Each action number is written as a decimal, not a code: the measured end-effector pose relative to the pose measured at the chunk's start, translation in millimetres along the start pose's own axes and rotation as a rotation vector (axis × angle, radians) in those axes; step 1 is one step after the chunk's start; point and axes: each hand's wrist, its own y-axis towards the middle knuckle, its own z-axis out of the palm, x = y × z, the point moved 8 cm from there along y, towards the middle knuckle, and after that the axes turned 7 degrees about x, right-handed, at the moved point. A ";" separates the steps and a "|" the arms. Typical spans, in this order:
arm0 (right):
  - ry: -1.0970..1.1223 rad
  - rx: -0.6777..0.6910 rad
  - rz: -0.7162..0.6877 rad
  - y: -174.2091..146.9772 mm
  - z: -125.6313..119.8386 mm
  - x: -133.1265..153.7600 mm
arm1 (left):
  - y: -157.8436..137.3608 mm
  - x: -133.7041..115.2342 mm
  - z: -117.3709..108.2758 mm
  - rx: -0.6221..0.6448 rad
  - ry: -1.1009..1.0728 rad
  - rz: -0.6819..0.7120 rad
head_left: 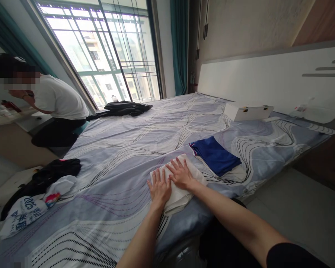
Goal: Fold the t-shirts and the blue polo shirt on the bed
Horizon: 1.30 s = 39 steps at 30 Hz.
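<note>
A folded white cloth, likely a garment (181, 201), lies on the bed near its front edge. My left hand (159, 187) rests flat on its left part, fingers spread. Beside it, my right hand (181, 174) presses flat on the upper part, fingers also apart, the two hands nearly touching. Just right of the white cloth sits a folded blue garment (216, 156) with a red and white trim, on top of something pale. The underside of the white cloth is hidden.
Patterned sheets cover the bed (123, 145). A white box (248, 112) stands near the headboard. Black clothing (125, 108) lies at the far edge; dark clothes (58, 173) and a white printed bag (25, 216) lie at left. A person (61, 96) sits beyond the bed.
</note>
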 end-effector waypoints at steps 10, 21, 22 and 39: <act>-0.010 -0.022 0.295 -2.9 16.7 -27.1 | -2.9 1.3 2.1 -0.012 0.068 -0.035; -0.041 0.006 0.491 -7.6 14.1 -50.5 | -12.9 -11.5 7.0 0.003 0.128 -0.054; -0.044 -0.004 0.487 -10.9 13.6 -50.7 | -20.4 -17.4 8.2 -0.017 0.148 -0.012; 0.520 0.085 0.684 -54.5 1.4 -115.2 | -55.1 66.2 -12.2 -0.336 -0.599 -0.372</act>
